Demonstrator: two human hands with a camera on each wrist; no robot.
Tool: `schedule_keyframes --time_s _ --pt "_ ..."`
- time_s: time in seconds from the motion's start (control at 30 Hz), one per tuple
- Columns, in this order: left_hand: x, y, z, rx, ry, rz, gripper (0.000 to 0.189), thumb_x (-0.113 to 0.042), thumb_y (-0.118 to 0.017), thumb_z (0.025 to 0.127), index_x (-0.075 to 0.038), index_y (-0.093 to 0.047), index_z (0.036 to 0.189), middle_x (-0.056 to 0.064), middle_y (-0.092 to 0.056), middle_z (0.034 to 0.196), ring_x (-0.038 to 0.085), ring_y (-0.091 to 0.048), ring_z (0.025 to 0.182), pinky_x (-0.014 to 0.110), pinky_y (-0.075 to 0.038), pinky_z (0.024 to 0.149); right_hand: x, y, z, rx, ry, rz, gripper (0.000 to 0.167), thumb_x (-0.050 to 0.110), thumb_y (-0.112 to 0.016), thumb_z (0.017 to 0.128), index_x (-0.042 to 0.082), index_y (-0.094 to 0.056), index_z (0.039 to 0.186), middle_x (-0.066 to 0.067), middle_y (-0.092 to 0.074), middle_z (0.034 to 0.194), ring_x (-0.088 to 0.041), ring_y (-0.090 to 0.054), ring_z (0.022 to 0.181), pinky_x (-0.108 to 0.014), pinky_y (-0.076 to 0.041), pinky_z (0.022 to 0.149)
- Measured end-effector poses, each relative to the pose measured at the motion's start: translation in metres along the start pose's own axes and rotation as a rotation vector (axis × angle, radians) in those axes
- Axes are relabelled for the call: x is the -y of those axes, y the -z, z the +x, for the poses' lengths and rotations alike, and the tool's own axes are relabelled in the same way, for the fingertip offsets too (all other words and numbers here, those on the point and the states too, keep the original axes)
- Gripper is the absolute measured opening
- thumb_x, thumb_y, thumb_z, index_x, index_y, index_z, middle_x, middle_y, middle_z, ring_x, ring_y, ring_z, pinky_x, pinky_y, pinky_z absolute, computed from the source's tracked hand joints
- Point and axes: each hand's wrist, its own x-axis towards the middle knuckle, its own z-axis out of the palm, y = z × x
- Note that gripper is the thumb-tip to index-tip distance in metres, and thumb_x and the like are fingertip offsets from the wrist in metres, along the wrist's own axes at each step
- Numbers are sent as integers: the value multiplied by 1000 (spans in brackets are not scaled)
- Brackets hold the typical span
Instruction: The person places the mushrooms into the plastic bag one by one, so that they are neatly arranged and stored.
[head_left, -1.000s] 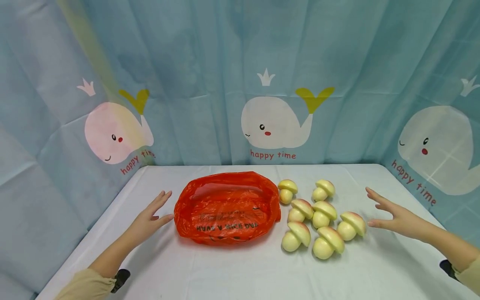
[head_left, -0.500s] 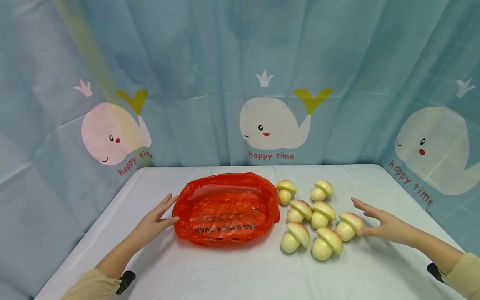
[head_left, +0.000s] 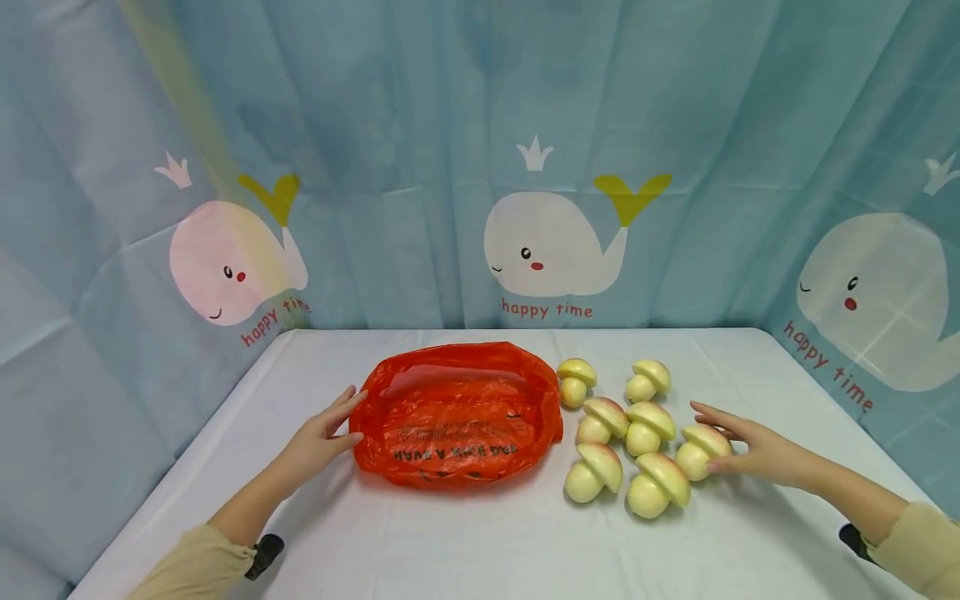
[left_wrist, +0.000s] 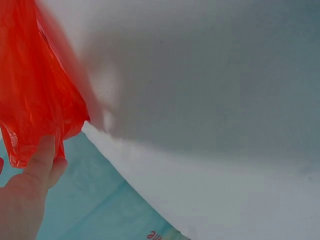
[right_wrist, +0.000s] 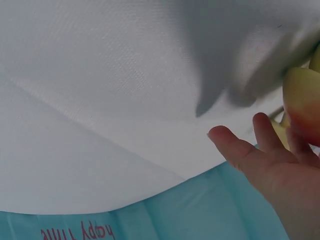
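Observation:
A red plastic bag (head_left: 457,417) lies spread with its mouth gaping upward on the white table. My left hand (head_left: 318,442) is at the bag's left rim, thumb and fingers apart; in the left wrist view its fingertips meet the red plastic (left_wrist: 30,75), but I cannot tell how firmly. To the right of the bag is a loose group of several toy mushrooms (head_left: 647,429), pale yellow with reddish caps. My right hand (head_left: 765,450) hovers at the rightmost mushroom (head_left: 692,461), fingers extended beyond it and thumb by its near side. The right wrist view shows a mushroom cap (right_wrist: 302,100) beside the fingers.
The table (head_left: 480,550) has a white cloth. Behind it and at both sides hangs a blue curtain (head_left: 420,250) printed with whales. Two mushrooms stand farther back, one close to the bag's right rim (head_left: 576,383).
My left hand has moved right, up to the bag's rim. The right hand has moved left and slightly lower, from beside the rightmost mushroom to around it. Bag and mushrooms stay put.

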Motion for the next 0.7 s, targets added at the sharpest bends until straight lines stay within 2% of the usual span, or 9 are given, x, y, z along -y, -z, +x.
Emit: schedule_keyframes --time_s 0.03,0.17,0.2,0.37,0.53,0.7 --pt "0 0 0 2 6 2 60 -1 -59 93 4 -33 147 29 -11 157 52 -13 140 57 -32 104 0 0 1 5 1 8 83 16 -73 86 0 -25 152 -38 -44 136 -39 -52 120 -20 -46 83" --pt "-1 -1 0 12 30 12 60 1 -58 93 4 -34 148 29 -11 157 51 -11 141 55 -31 105 -1 -2 3 3 -7 13 80 17 -73 87 0 -29 151 -33 -48 135 -4 -51 114 -18 -45 81" --pt "-1 -2 0 14 39 10 60 1 -58 93 3 -34 148 28 -11 157 50 -11 142 54 -32 105 -1 -3 4 2 -4 16 79 16 -73 87 -1 -30 150 -32 -49 134 -2 -50 111 -19 -46 80" --pt "-1 -5 1 17 88 -6 60 2 -57 93 2 -34 148 27 -12 158 49 -11 142 54 -32 106 5 -1 6 12 -38 -1 72 17 -74 86 -12 -38 141 -32 -50 131 -15 -57 103 -23 -49 76" --pt "-1 -7 2 26 123 -9 61 0 -58 93 2 -33 149 25 -12 158 47 -11 143 53 -31 107 14 9 6 19 -111 27 68 19 -73 87 -15 -41 137 -26 -55 124 -4 -56 89 -24 -50 70" --pt "-2 -7 2 28 141 7 62 -3 -59 94 3 -32 149 27 -12 157 49 -14 142 53 -34 105 26 21 9 14 -144 36 69 20 -71 89 -13 -38 139 -22 -56 123 -8 -58 90 -25 -52 70"
